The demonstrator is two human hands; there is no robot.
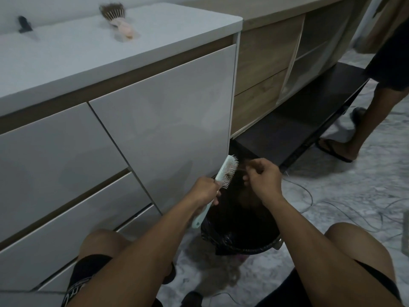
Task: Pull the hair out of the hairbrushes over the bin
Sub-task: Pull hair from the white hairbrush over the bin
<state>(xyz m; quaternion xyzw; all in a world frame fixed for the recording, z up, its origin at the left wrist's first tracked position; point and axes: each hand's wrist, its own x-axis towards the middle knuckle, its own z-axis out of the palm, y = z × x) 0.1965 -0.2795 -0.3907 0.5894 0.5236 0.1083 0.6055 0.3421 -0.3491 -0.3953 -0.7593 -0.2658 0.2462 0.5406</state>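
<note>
My left hand (207, 190) grips the handle of a pale mint hairbrush (225, 171), bristles facing right, held above a bin lined with a black bag (243, 242). My right hand (263, 177) is just right of the bristles, fingertips pinched on thin strands of hair (243, 171) that run back to the brush. A pink hairbrush (117, 21) clogged with brown hair lies on the white cabinet top (66, 56) at the back left.
White drawer fronts (155, 120) stand close on the left. A dark low shelf (309, 120) runs to the right. Another person's legs and sandals (340, 147) stand at the far right. Thin cables (354, 209) trail over the marble floor. A small black object (24, 24) sits on the cabinet.
</note>
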